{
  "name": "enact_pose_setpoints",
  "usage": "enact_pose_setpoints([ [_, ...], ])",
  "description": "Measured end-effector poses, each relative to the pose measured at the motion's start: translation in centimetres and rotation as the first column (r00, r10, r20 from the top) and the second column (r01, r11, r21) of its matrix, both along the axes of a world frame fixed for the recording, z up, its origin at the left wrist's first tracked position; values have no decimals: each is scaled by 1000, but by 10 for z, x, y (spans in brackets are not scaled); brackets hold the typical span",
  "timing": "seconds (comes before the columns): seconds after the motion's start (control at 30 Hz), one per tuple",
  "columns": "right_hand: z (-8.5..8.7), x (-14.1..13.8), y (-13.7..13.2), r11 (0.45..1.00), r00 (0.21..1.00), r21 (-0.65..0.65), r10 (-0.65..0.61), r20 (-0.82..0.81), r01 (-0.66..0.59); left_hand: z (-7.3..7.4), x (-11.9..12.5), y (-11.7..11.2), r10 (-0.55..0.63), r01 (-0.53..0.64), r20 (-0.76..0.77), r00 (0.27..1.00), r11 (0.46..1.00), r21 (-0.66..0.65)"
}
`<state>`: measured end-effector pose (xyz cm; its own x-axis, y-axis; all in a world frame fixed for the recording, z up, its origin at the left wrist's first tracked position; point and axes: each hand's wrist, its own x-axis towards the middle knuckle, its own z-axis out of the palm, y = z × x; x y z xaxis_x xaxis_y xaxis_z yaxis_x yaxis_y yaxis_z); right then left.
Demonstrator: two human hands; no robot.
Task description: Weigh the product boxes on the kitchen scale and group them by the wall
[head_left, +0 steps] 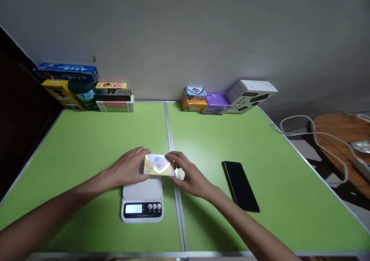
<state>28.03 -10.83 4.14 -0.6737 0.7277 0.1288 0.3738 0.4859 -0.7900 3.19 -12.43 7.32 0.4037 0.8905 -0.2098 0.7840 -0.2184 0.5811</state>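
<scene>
A small white and yellow box (pixel 158 165) with a shield-shaped logo is held between my two hands, above the rear of a white digital kitchen scale (pixel 143 191). My left hand (pixel 131 165) grips its left end, fingers closed around the edge. At the right end, my right hand (pixel 189 175) pinches the box between thumb and fingers. The scale's display is lit, but its digits are too faint to read. Part of the scale's platform is hidden behind my left hand and the box.
A black smartphone (pixel 241 186) lies right of my hands on the green table (pixel 208 222). Along the wall stand several boxes, including a blue one (pixel 68 72), a purple pack (pixel 216 103) and a white carton (pixel 248 95). A white cable (pixel 320 134) trails over a wooden stool (pixel 332 122).
</scene>
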Motion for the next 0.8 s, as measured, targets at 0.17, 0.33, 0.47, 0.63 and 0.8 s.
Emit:
enact_pose_setpoints([
  [0.17,0,48,59,926,922,34,-371,-114,376,8,64,84,35,-47,74,997,986,160],
  [0.33,-17,77,150,788,758,-91,-612,-223,609,6,127,184,94,-123,150,984,972,198],
  [0.47,-18,89,222,742,710,-31,-651,-269,669,11,153,257,100,-134,163,981,968,211],
  [0.63,-18,99,292,728,716,43,-659,-230,684,8,166,318,139,-184,196,971,955,234],
  [0.8,-33,101,324,732,728,64,-657,-197,678,-25,176,333,290,-344,237,927,909,236],
])
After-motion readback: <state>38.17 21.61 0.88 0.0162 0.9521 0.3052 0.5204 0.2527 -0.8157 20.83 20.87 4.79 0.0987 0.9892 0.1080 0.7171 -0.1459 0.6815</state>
